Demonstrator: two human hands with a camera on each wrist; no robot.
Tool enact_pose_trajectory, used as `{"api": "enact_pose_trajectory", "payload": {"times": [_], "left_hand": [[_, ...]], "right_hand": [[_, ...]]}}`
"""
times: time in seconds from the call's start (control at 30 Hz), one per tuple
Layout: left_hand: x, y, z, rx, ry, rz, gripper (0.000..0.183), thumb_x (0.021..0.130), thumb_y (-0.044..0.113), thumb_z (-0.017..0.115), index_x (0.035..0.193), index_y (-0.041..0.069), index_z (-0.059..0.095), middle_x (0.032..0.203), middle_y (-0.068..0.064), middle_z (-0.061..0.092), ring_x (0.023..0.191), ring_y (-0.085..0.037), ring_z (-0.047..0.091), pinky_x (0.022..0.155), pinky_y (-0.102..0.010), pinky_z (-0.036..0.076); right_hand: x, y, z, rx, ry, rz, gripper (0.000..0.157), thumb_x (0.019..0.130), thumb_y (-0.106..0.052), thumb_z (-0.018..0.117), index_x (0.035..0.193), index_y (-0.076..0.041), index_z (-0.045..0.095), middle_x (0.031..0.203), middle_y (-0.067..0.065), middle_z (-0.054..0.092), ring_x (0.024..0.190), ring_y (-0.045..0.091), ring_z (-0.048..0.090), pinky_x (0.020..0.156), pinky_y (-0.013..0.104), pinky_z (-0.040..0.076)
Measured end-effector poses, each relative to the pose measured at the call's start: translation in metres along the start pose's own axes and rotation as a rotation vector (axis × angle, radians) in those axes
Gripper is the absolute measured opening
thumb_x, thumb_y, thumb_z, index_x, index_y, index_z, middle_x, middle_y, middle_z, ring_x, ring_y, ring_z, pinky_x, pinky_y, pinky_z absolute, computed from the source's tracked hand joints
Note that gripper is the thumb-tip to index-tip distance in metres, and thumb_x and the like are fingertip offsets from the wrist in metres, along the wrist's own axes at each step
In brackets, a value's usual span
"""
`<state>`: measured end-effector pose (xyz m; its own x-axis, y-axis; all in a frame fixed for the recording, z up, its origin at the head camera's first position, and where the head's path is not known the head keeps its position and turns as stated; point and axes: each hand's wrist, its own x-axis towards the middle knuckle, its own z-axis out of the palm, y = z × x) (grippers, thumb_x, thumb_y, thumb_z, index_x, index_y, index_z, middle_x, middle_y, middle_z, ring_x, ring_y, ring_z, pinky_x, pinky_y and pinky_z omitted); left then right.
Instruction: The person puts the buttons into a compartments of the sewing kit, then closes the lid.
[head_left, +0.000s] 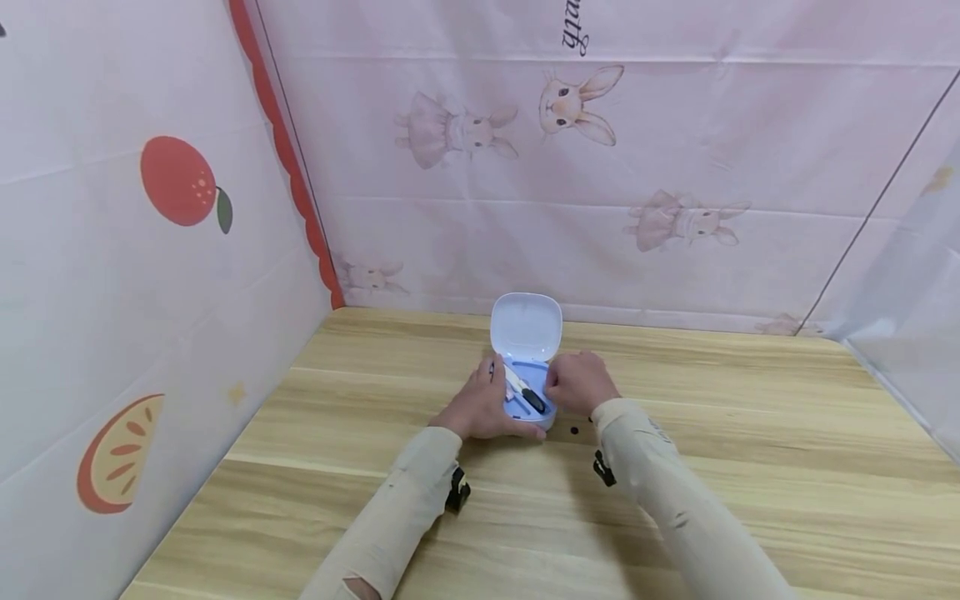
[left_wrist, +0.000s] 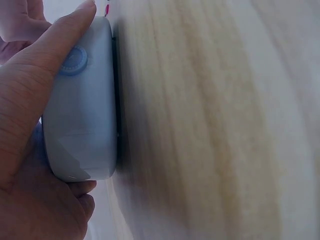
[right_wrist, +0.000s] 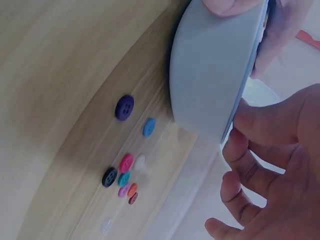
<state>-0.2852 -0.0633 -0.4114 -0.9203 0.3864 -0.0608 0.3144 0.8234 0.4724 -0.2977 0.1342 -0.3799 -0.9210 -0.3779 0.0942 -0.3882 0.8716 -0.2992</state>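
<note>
A small light-blue and white box [head_left: 545, 422] stands on the table with its white lid [head_left: 527, 327] raised. My left hand [head_left: 483, 404] grips the box from the left, its thumb along the front beside a round blue catch [left_wrist: 74, 61]. Inside lies a slim tool with a black handle [head_left: 534, 401] and a pale shaft. My right hand [head_left: 581, 383] is at the box's right rim, fingers bent. In the right wrist view its thumb [right_wrist: 257, 120] and index finger come together at the rim; I cannot tell whether they pinch something small.
Several loose buttons lie on the wooden table right of the box, among them a purple button [right_wrist: 124, 107], a blue button [right_wrist: 149, 127], a pink button [right_wrist: 126, 163] and a black button [right_wrist: 109, 177]. A printed curtain [head_left: 480, 250] hangs behind the table's far edge.
</note>
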Motion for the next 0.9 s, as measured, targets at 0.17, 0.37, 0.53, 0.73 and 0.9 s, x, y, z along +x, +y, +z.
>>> {"api": "enact_pose_trajectory", "payload": {"times": [0.17, 0.37, 0.53, 0.73, 0.9], "left_hand": [[0.002, -0.001, 0.001, -0.009, 0.007, 0.006, 0.145, 0.066, 0.074, 0.081, 0.161, 0.001, -0.001, 0.167, -0.017, 0.007, 0.145, -0.034, 0.028, 0.115, -0.046, 0.034], [0.003, -0.002, 0.002, -0.014, 0.011, 0.009, 0.147, 0.065, 0.075, 0.081, 0.161, 0.002, -0.003, 0.167, -0.015, 0.007, 0.143, -0.032, 0.030, 0.114, -0.045, 0.036], [0.003, -0.002, 0.003, -0.007, 0.010, 0.004, 0.147, 0.065, 0.075, 0.081, 0.161, 0.002, -0.003, 0.167, -0.016, 0.007, 0.143, -0.032, 0.030, 0.114, -0.045, 0.035], [0.001, -0.001, 0.001, -0.013, 0.010, 0.006, 0.146, 0.065, 0.073, 0.082, 0.161, 0.002, -0.001, 0.167, -0.016, 0.007, 0.145, -0.033, 0.028, 0.116, -0.046, 0.033], [0.000, -0.001, 0.002, -0.007, 0.006, 0.005, 0.146, 0.066, 0.074, 0.081, 0.161, 0.001, -0.001, 0.167, -0.017, 0.007, 0.146, -0.033, 0.026, 0.116, -0.046, 0.032]], "right_hand": [[0.000, -0.006, -0.003, -0.013, -0.005, 0.045, 0.016, 0.080, -0.004, 0.066, 0.066, -0.011, 0.071, 0.056, -0.003, 0.057, 0.062, 0.018, 0.051, 0.076, 0.039, 0.043], [0.000, -0.011, -0.004, -0.007, -0.012, 0.108, 0.017, 0.082, -0.005, 0.068, 0.067, -0.011, 0.072, 0.055, -0.002, 0.057, 0.061, 0.018, 0.052, 0.070, 0.035, 0.042], [0.000, -0.012, -0.003, -0.002, -0.014, 0.141, 0.015, 0.081, -0.005, 0.069, 0.068, -0.012, 0.073, 0.057, -0.002, 0.059, 0.063, 0.019, 0.053, 0.072, 0.036, 0.041], [-0.001, -0.014, -0.003, 0.007, -0.022, 0.172, 0.014, 0.079, -0.005, 0.070, 0.068, -0.012, 0.075, 0.057, -0.003, 0.060, 0.068, 0.021, 0.054, 0.082, 0.042, 0.040], [-0.001, -0.015, -0.002, 0.013, -0.016, 0.183, 0.011, 0.078, -0.005, 0.071, 0.071, -0.012, 0.077, 0.057, -0.004, 0.062, 0.070, 0.021, 0.055, 0.087, 0.044, 0.041]]}}
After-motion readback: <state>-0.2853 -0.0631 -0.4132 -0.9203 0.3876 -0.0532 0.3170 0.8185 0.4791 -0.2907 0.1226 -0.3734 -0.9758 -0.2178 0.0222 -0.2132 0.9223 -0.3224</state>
